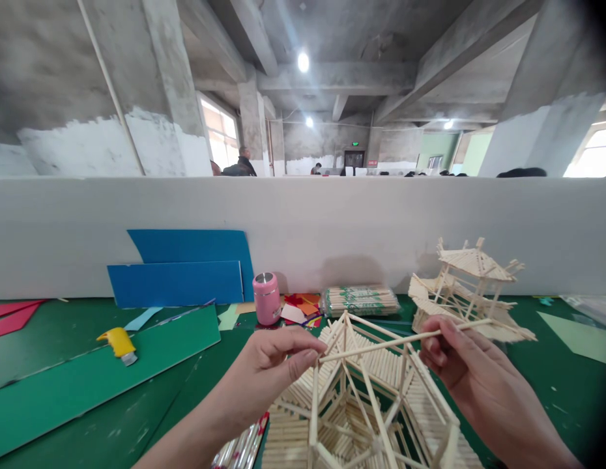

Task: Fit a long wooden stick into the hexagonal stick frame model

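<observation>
Wooden stick [381,346] spans the pavilion frame [375,401], pinched near both ends by our left hand [271,368] and right hand [472,368], presumably for controlled alignment.

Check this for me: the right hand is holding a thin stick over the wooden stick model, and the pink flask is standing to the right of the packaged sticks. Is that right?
Not quite: in the head view the pink flask stands to the left of the packaged sticks. The right hand does hold a thin stick over the wooden stick model.
</observation>
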### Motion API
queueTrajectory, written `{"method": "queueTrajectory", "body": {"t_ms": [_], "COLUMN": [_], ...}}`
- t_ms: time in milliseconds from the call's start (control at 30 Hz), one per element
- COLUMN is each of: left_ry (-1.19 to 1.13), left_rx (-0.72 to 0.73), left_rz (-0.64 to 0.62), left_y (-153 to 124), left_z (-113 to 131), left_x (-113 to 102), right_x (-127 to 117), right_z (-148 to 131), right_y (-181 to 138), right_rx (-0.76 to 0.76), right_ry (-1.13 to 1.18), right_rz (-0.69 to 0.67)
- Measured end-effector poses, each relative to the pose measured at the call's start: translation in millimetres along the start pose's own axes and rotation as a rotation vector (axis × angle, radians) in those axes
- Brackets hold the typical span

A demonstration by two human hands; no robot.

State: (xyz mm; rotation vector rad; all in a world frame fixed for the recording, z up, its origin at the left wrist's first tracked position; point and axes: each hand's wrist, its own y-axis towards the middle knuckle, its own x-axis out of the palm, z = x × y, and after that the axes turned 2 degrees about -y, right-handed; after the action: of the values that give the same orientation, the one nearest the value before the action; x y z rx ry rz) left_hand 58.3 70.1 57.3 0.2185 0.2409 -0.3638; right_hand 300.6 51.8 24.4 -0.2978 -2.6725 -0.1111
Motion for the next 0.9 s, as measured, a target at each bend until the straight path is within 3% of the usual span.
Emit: {"method": "queueTrajectory", "body": {"t_ms": [900], "left_ry": [0.048], "left_rx": [0.041], "left_rz": [-0.008], "left_y": [-2.2], "left_z": [-0.8], "left_x": [-0.9], "right_x": [0.7], "right_z": [2.8], "right_y": [0.9], "right_rx": [0.003], "right_ry": [0.023], "right_rz": [-0.007]}}
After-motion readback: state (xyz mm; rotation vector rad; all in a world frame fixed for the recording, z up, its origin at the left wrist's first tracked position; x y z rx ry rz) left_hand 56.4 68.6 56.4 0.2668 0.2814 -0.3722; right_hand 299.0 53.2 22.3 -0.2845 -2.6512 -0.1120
